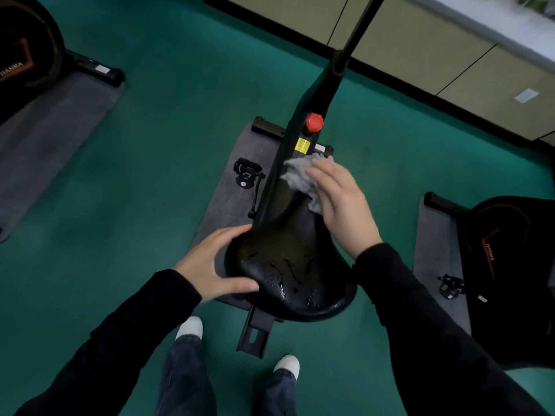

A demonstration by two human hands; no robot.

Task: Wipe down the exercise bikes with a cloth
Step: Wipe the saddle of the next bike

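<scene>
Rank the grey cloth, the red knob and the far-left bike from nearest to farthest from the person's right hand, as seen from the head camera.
1. grey cloth: under the right hand, touching it.
2. red knob: just beyond the cloth, ahead.
3. far-left bike: far off, top left.

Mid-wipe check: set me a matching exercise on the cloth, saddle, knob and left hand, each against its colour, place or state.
Things:
1. cloth
2. saddle
3. knob
4. left hand

States:
A. red, on the frame
B. black, wet with droplets
C. resting on the saddle's left edge
D. grey, under the right hand

Pairs: 1-D; 2-B; 3-A; 4-C
</scene>
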